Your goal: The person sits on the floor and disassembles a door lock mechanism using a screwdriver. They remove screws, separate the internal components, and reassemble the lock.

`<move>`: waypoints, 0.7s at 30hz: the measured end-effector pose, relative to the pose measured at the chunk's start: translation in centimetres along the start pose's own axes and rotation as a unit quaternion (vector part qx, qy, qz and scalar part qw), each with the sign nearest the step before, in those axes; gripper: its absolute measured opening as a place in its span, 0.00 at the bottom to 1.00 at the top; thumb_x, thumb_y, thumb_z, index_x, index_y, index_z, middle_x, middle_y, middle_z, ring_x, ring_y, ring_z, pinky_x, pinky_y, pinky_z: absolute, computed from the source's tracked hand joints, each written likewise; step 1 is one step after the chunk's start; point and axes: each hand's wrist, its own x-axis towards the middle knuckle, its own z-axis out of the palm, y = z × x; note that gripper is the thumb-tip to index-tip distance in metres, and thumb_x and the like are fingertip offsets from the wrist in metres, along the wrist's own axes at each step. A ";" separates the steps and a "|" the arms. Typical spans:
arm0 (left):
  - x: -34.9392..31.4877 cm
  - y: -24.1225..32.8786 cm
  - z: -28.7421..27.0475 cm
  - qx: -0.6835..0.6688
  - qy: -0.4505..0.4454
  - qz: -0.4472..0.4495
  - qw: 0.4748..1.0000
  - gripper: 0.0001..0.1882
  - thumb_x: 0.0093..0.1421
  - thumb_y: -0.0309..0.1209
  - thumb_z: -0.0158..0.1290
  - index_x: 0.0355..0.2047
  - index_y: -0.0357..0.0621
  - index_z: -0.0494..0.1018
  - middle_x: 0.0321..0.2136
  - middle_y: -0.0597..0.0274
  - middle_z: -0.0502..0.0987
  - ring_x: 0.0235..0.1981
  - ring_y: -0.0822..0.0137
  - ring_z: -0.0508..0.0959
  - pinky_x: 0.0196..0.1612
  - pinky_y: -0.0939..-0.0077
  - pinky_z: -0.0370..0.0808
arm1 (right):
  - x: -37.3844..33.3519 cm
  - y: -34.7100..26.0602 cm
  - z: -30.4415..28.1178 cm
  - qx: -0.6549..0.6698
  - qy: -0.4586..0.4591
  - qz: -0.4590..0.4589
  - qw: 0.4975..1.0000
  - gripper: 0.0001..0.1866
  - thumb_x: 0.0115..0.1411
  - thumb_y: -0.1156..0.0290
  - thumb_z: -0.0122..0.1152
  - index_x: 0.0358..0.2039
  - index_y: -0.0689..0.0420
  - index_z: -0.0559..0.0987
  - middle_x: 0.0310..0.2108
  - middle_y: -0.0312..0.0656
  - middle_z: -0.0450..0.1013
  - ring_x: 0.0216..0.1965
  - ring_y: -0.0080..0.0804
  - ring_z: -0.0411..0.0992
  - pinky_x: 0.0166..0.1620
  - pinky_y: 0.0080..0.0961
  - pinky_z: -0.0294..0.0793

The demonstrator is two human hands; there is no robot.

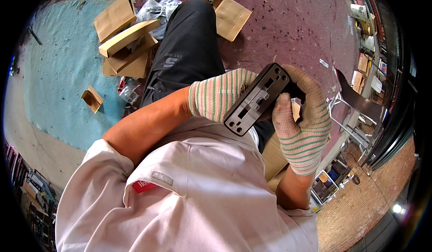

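Observation:
In front of my chest is a black rectangular metal fitting [256, 100] with rounded ends. Its upward face has screw holes at both ends, dark slots and a silvery plate along the middle. My left hand [220, 94], in a striped knit glove, grips it from behind on the left, with the fingertips hidden. My right hand [308, 117], gloved alike with a dirt-darkened palm, curls its fingers around the upper right end. The right thumb points up beside the fitting. A piece of brown cardboard [275, 155] shows below, between my hands and my lap.
Opened cardboard boxes [128, 38] and a clear plastic bag [157, 9] lie left of my leg. Another open carton [230, 19] is beyond my knee. A small folded cardboard piece [92, 100] rests on the blue-green mat [58, 63]. At right stands a metal-framed chair [360, 108].

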 end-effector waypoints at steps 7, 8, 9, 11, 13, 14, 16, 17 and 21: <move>0.4 -0.2 0.4 -0.020 0.007 0.007 1.000 0.18 0.52 0.29 0.60 0.43 0.33 0.75 0.38 0.52 0.80 0.38 0.57 0.79 0.43 0.64 0.77 | -0.2 0.4 -0.3 -0.018 -0.015 -0.001 1.000 0.18 0.61 0.68 0.60 0.50 0.62 0.76 0.43 0.42 0.75 0.44 0.29 0.72 0.51 0.28 0.70; 0.4 -0.2 0.4 -0.019 0.008 0.007 1.000 0.18 0.52 0.29 0.60 0.43 0.33 0.75 0.37 0.52 0.80 0.38 0.58 0.79 0.43 0.64 0.77 | -0.2 0.4 -0.3 -0.020 -0.015 -0.001 1.000 0.18 0.61 0.68 0.60 0.50 0.62 0.76 0.43 0.42 0.75 0.44 0.29 0.72 0.51 0.28 0.70; 0.4 -0.2 0.4 -0.017 0.008 0.008 1.000 0.18 0.52 0.29 0.60 0.43 0.33 0.76 0.37 0.53 0.80 0.38 0.59 0.79 0.43 0.65 0.77 | -0.2 0.4 -0.3 -0.022 -0.015 -0.001 1.000 0.18 0.61 0.68 0.60 0.50 0.62 0.76 0.44 0.42 0.75 0.44 0.30 0.72 0.52 0.28 0.70; 0.5 -0.3 0.5 -0.011 0.010 0.011 1.000 0.18 0.53 0.29 0.60 0.43 0.34 0.76 0.37 0.54 0.80 0.38 0.60 0.79 0.43 0.67 0.77 | -0.3 0.5 -0.3 -0.015 -0.012 0.003 1.000 0.19 0.61 0.68 0.60 0.51 0.62 0.76 0.44 0.42 0.75 0.45 0.30 0.72 0.52 0.28 0.69; 0.5 -0.2 0.4 -0.002 0.014 0.016 1.000 0.17 0.53 0.28 0.61 0.43 0.34 0.76 0.37 0.55 0.80 0.38 0.62 0.80 0.42 0.68 0.77 | -0.5 0.8 -0.2 0.005 -0.006 0.010 1.000 0.19 0.61 0.67 0.60 0.51 0.62 0.75 0.44 0.43 0.75 0.45 0.30 0.72 0.52 0.29 0.69; 0.5 -0.3 0.5 0.006 0.015 0.019 1.000 0.17 0.53 0.28 0.61 0.43 0.35 0.76 0.36 0.55 0.80 0.38 0.63 0.80 0.42 0.69 0.77 | -0.5 0.8 -0.2 0.001 -0.010 0.012 1.000 0.19 0.61 0.66 0.61 0.51 0.62 0.75 0.44 0.43 0.75 0.45 0.30 0.72 0.52 0.29 0.69; 0.5 -0.4 0.5 0.021 0.020 0.024 0.999 0.17 0.53 0.28 0.61 0.43 0.35 0.76 0.36 0.56 0.81 0.38 0.65 0.80 0.41 0.70 0.77 | -0.5 0.8 -0.4 -0.007 -0.019 0.017 1.000 0.20 0.61 0.65 0.61 0.52 0.61 0.75 0.44 0.43 0.75 0.45 0.30 0.72 0.52 0.30 0.69; 0.5 -0.3 0.6 0.028 0.023 0.027 0.999 0.17 0.53 0.28 0.61 0.43 0.36 0.76 0.36 0.57 0.81 0.38 0.66 0.80 0.41 0.71 0.77 | -0.6 0.8 -0.4 -0.009 -0.023 0.022 0.999 0.20 0.62 0.64 0.61 0.52 0.61 0.75 0.44 0.43 0.74 0.45 0.30 0.71 0.53 0.30 0.69; 0.5 -0.2 0.6 0.071 0.035 0.045 0.996 0.17 0.54 0.28 0.62 0.43 0.37 0.76 0.35 0.59 0.81 0.37 0.70 0.80 0.40 0.74 0.78 | -0.5 1.1 -0.4 -0.018 -0.025 0.023 0.999 0.22 0.62 0.62 0.60 0.53 0.61 0.74 0.44 0.43 0.74 0.45 0.30 0.71 0.52 0.30 0.69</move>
